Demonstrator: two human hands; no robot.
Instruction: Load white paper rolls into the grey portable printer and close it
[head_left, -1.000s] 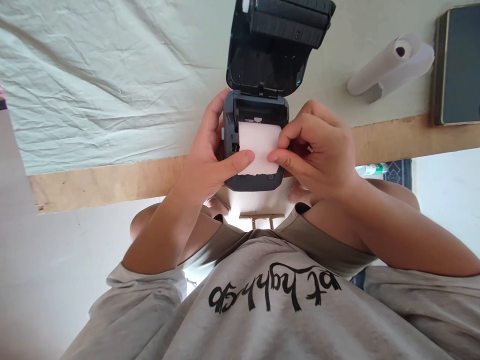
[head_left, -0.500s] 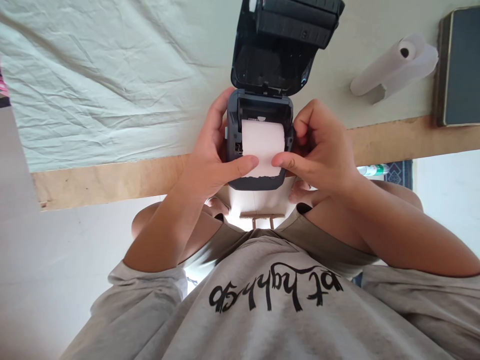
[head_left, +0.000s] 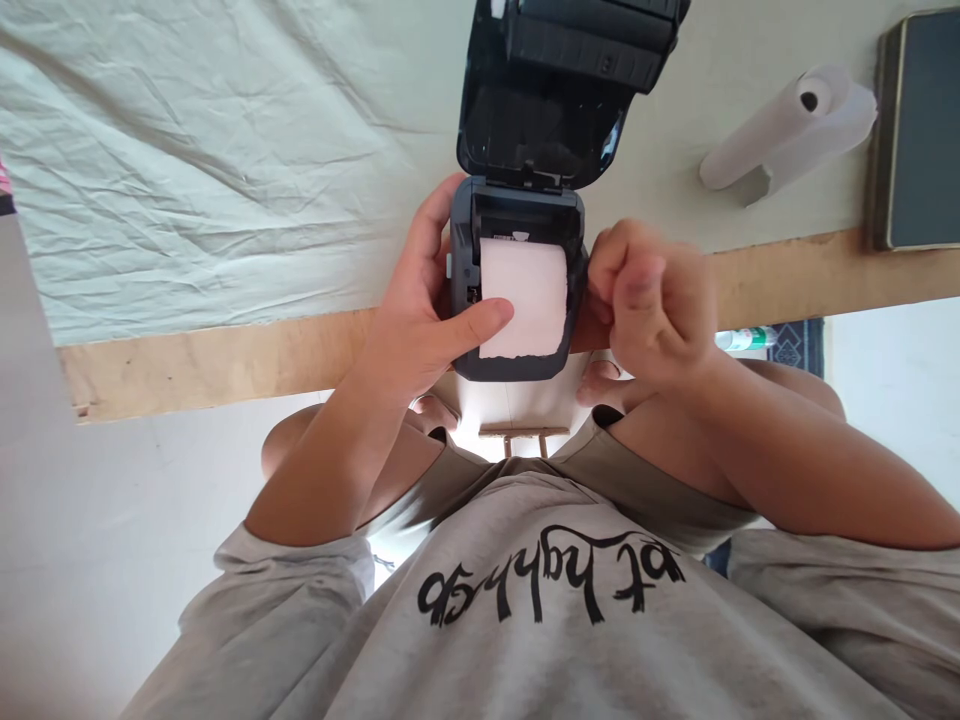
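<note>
A small dark thermal printer (head_left: 517, 366) is held over the table's front edge, its hinged black lid (head_left: 544, 120) swung back away from me. In its bay lies a white paper roll (head_left: 529, 290) with a ragged front edge. My left hand (head_left: 416, 310) is closed around the printer's left side, thumb resting on the paper and the other fingers partly hidden behind the body. Close against the printer's right side is my right hand (head_left: 656, 300), slightly blurred, its fingers curled and its thumb folded in, off the paper. Nothing shows in it.
A pale wrinkled cloth (head_left: 225, 180) covers the table, whose bare wooden edge (head_left: 225, 365) faces me. To the right, a loosely rolled white sheet (head_left: 780, 135) stands near a dark flat box (head_left: 919, 130). A bottle (head_left: 746, 340) shows below the edge.
My right thumb has lifted off the paper roll, and the right hand has curled up and shifted slightly right. The printer has moved a little left, still in my left hand.
</note>
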